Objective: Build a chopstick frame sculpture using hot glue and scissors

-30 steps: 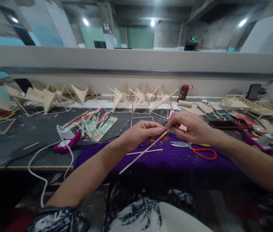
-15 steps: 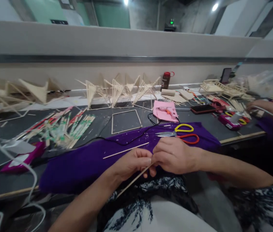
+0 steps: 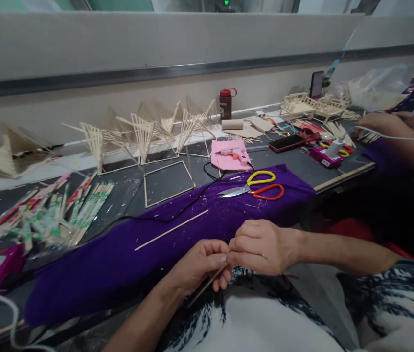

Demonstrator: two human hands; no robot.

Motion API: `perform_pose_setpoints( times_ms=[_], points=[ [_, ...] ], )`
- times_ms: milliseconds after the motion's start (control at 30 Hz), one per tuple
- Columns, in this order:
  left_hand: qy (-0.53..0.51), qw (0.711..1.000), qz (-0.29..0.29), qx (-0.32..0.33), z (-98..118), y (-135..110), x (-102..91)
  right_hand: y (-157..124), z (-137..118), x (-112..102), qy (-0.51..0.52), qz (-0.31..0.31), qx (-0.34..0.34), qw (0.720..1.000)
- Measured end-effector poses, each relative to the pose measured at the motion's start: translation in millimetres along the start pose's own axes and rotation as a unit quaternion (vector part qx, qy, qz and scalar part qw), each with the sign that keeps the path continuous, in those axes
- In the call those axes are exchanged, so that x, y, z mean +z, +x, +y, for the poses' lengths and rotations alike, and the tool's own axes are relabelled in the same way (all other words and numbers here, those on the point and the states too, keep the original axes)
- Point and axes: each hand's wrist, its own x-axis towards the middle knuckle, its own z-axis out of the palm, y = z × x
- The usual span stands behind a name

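Note:
Close to my body, my left hand (image 3: 205, 266) is closed with thumb and fingers around a thin wooden stick (image 3: 207, 286), which slants down toward my lap. My right hand (image 3: 258, 247) is closed at the stick's upper end, its fingertips touching those of the left; that end is hidden between them. Another thin stick (image 3: 172, 230) lies on the purple cloth (image 3: 119, 269) beyond my hands. Scissors (image 3: 251, 186) with one yellow and one red handle rest on the cloth, blades apart, pointing left.
A square stick frame (image 3: 170, 202) lies behind the cloth. Stick models (image 3: 144, 137) stand along the wall. A pink glue gun (image 3: 234, 154) sits on pink paper, its cord crossing the cloth. Wrapped sticks (image 3: 93, 210) lie left. Another person's hand (image 3: 379, 122) is at right.
The view has tilted down and turned right, so the table things appear shifted left. My hands stay together on the stick, which now shows less of its length.

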Motion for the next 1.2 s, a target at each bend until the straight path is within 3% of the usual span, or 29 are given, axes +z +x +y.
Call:
perform_pose_setpoints(
  times_ms=[133, 233, 333, 433, 633, 800, 933, 1200],
  points=[
    [-0.006, 0.999, 0.039, 0.017, 1.6, -6.3, -2.0, -18.1, 15.4, 1.5, 0.011, 0.022, 0.053, 0.998],
    [0.01, 0.994, 0.095, 0.062, 11.8, -15.1, -12.1, -46.7, 50.0, -6.9, -0.069, 0.012, 0.21, 0.975],
    [0.025, 0.983, 0.149, 0.104, 23.5, -20.0, -30.3, -74.6, 87.4, -16.5, -0.13, -0.14, 0.323, 0.927],
    [0.035, 0.975, 0.185, 0.119, 29.9, -15.9, -50.0, -88.2, 111.6, -18.0, -0.119, -0.264, 0.347, 0.892],
    [0.001, 0.975, 0.19, 0.115, 32.4, -1.9, -69.6, -83.8, 128.4, -15.2, -0.09, -0.328, 0.342, 0.876],
    [-0.017, 0.975, 0.183, 0.121, 32.3, -0.2, -71.5, -82.6, 139.8, -22.0, -0.1, -0.32, 0.344, 0.877],
    [-0.015, 0.972, 0.197, 0.126, 29.9, 0.4, -70.2, -94.7, 146.3, -29.3, -0.084, -0.276, 0.339, 0.895],
    [-0.035, 0.97, 0.2, 0.138, 27.7, 1.0, -66.7, -135.6, 144.6, -38.7, -0.024, -0.079, 0.398, 0.914]
  ],
)
